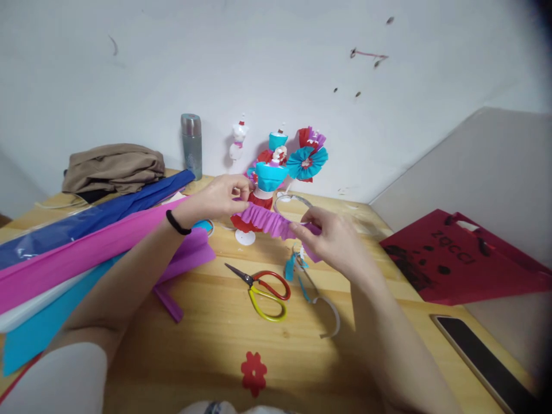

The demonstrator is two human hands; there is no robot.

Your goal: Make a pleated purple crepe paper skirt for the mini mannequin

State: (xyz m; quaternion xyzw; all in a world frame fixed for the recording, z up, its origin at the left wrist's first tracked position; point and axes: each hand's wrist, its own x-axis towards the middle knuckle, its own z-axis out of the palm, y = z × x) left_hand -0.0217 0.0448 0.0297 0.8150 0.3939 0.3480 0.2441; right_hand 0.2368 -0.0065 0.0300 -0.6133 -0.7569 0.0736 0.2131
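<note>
A gathered strip of purple crepe paper (269, 222) is stretched between my two hands, above the table. My left hand (226, 195) pinches its left end, close to a small dress-form figure with a turquoise top (271, 176) and red skirt. My right hand (330, 236) pinches the right end between thumb and fingers. Behind the strip, the figure's lower part is partly hidden. Below my hands lie open scissors (254, 282) with one red and one yellow handle. Turquoise scraps (291, 267) and a curled white strip (334, 319) rest beside them.
Crepe paper rolls in pink (86, 244), blue (107, 210) and turquoise (47, 325) fill the left side. A thermos (192, 146), brown cloth (114, 167) and paper-flower figures (308, 161) stand at the back. A red bag (466, 259) and phone (483, 362) lie right; a red paper flower (254, 375) lies in front.
</note>
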